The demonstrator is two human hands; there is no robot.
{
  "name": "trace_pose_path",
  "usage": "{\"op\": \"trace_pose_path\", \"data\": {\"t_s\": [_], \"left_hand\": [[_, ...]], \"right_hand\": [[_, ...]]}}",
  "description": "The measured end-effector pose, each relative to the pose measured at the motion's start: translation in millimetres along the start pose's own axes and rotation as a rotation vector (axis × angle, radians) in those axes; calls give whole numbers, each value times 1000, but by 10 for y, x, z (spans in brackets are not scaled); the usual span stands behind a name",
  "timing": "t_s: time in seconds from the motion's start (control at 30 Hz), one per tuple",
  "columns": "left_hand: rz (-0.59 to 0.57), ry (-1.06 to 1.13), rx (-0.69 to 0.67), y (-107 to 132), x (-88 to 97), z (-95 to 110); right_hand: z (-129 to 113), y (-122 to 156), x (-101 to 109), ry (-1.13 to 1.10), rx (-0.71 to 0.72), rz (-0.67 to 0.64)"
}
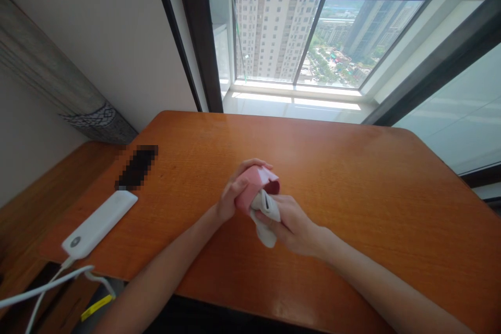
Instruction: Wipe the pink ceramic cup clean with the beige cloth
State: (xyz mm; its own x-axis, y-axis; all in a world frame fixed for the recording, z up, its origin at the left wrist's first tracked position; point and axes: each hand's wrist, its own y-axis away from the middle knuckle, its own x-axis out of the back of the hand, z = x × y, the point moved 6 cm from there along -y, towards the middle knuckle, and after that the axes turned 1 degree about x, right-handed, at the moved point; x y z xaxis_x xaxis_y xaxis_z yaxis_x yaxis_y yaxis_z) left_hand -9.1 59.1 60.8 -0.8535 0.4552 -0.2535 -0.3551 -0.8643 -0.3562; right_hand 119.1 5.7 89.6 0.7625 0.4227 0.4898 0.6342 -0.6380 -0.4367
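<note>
A pink, hollow, cup-like container (250, 180) is held tilted above the middle of the wooden table, its opening turned toward the right. My left hand (231, 195) wraps round it from the left side, fingers over the top. In my right hand (291, 222) is a bunched white cloth (266, 214), pinched between thumb and fingers. The cloth touches the pink container near its rim; how far it reaches inside is hidden. A loose end of the cloth hangs below my right hand.
On the table (371, 219) at the left lies a white power strip (99, 224) with a white cable (47, 287) running off the edge. A dark pixelated object (136, 167) lies behind it. A window (293, 36) stands beyond the far edge, a curtain (78, 78) at left.
</note>
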Motion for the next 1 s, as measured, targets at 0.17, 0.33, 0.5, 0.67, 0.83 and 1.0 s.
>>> {"op": "trace_pose_path", "data": {"t_s": [0.17, 0.33, 0.5, 0.67, 0.83, 1.0], "left_hand": [[7, 241, 214, -45, 34, -159], [107, 348, 231, -26, 16, -243], [208, 407, 200, -33, 27, -241], [145, 285, 137, 29, 45, -280], [53, -427, -439, 147, 34, -91], [-126, -903, -865, 221, -62, 94]], "right_hand": [[-14, -4, -68, 623, 225, -232], [-93, -52, -61, 611, 117, -207], [-72, -73, -39, 509, -44, 15], [53, -41, 71, 301, -107, 157], [270, -2, 239, -544, -621, 343], [271, 2, 125, -1082, -744, 450]]}}
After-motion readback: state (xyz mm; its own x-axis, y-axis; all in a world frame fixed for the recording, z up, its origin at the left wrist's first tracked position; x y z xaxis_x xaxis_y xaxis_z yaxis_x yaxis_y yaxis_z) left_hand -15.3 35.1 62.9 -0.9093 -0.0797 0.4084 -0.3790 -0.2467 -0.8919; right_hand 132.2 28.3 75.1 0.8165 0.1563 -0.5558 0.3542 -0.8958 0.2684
